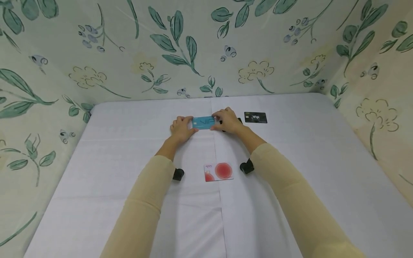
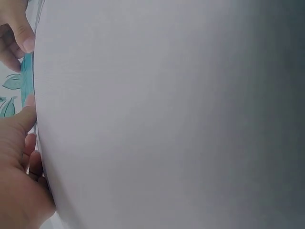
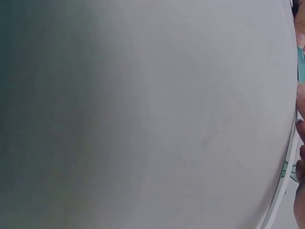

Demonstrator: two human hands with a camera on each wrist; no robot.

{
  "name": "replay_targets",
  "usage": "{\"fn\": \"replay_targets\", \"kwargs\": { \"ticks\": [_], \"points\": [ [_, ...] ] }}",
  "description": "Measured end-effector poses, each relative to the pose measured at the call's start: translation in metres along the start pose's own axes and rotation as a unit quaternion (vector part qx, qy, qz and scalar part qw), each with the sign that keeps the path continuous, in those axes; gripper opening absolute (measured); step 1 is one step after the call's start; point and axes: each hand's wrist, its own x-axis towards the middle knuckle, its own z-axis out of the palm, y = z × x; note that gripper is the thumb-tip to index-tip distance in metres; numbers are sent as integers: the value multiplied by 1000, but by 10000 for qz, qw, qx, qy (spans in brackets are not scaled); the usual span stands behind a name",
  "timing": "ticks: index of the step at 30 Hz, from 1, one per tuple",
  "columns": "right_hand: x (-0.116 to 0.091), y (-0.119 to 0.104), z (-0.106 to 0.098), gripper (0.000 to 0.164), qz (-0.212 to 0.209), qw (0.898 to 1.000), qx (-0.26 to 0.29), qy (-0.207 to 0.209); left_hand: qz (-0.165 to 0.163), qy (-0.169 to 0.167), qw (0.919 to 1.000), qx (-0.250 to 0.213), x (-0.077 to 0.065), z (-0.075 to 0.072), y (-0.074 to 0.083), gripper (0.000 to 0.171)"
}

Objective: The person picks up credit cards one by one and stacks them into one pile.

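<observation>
A blue VIP card [image 1: 204,122] lies at the far middle of the table, between both hands in the head view. My left hand [image 1: 181,129] pinches its left end, thumb at the near edge and a finger at the far edge. In the same manner my right hand [image 1: 228,120] pinches the right end. Behind the right hand a black thing [image 1: 240,120] peeks out, mostly hidden. Just right of that lies a black Vip card [image 1: 258,118]. In the left wrist view, a strip of the blue card [image 2: 27,81] shows between the two hands.
A white and red card [image 1: 218,172] lies nearer on the white-covered table [image 1: 122,172], between the forearms. Black wrist-worn devices [image 1: 247,167] hang beneath the sleeves. Leaf-patterned cloth [image 1: 193,43] rises behind the table's far edge and along its sides.
</observation>
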Motion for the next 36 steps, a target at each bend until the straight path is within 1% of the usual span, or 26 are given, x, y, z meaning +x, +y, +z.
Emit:
{"fn": "replay_targets", "kwargs": {
  "ticks": [4,8,10,14,20,25,30,36],
  "points": [
    [0,0,0,64,61,9984,569,-22,82,194,9993,-295,0,1,0,62],
    [1,0,0,65,26,9964,845,-8,119,282,9983,-506,0,2,-1,64],
    [2,0,1,66,-53,9963,855,-25,124,297,9981,-519,0,1,-1,66],
    [5,-1,3,68,-112,9959,897,-88,130,251,9988,-400,0,1,-3,69],
    [4,-8,3,70,40,9944,1039,-176,114,201,9990,-370,0,0,-3,74],
    [0,-10,2,73,172,9936,1072,-314,220,206,9990,-343,-2,0,-5,71],
    [-2,-8,0,69,222,9936,1052,-358,383,123,9978,-528,-2,1,-6,70],
    [-3,-8,-3,70,147,9941,990,-408,529,-41,9935,-1008,-6,-3,-6,69]
  ]
}}
